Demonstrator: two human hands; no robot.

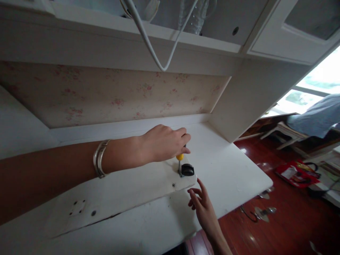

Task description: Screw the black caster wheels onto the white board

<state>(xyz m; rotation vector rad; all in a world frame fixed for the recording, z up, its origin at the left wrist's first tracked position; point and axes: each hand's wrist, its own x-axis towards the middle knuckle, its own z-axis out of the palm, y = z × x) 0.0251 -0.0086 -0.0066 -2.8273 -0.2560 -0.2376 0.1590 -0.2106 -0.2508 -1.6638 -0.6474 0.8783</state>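
Note:
My left hand (166,143) grips a screwdriver (180,157) with a yellow and black handle, held upright. Its tip meets the metal bracket of a small black caster wheel (187,170) fixed at the right end of a long white board (119,191). The board lies flat on the white desk (233,170). My right hand (200,202) hovers just below the board's right end, fingers spread, holding nothing. A silver bangle circles my left wrist.
A flowered back panel (106,95) and an overhead shelf (148,46) with a hanging white cable loop (159,53) close in the desk. Screw holes (78,207) mark the board's left end. Metal parts (261,212) and a red bag (297,173) lie on the wooden floor at right.

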